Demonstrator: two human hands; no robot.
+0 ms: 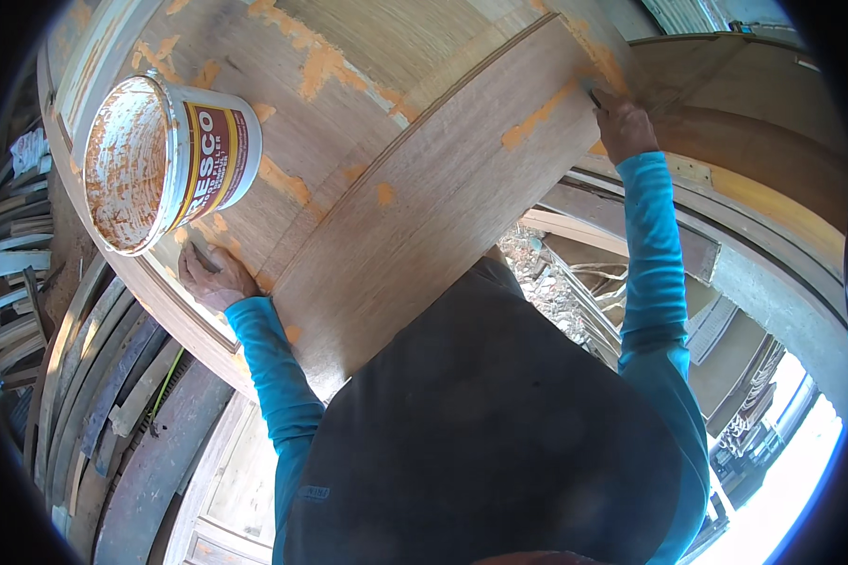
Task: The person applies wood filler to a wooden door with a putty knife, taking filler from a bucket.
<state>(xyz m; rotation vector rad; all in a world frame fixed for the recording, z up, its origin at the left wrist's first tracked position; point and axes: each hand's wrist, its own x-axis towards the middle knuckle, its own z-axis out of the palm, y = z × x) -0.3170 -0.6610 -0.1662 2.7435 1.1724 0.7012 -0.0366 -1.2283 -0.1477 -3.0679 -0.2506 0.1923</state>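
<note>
A wooden panel door [386, 254] lies before me, streaked with orange wood filler [537, 118]. At its far right my right hand [627, 130] is closed round a small putty knife [590, 87], whose blade is at the wood beside a filler streak. My left hand [215, 276] rests at the door's left side, just below the bucket, with its fingers curled. A thin dark shape shows between those fingers, too small to name. The white bucket [245, 141] with a red and yellow label stands tilted in view on the door, its inner wall smeared with orange filler.
Curved wooden offcuts [94, 348] are piled at the left. Another pale panel door [240, 490] stands at the lower left. Beyond my right arm are a curved wooden piece [744, 141], long boards [575, 231] and rubble on the ground [537, 268].
</note>
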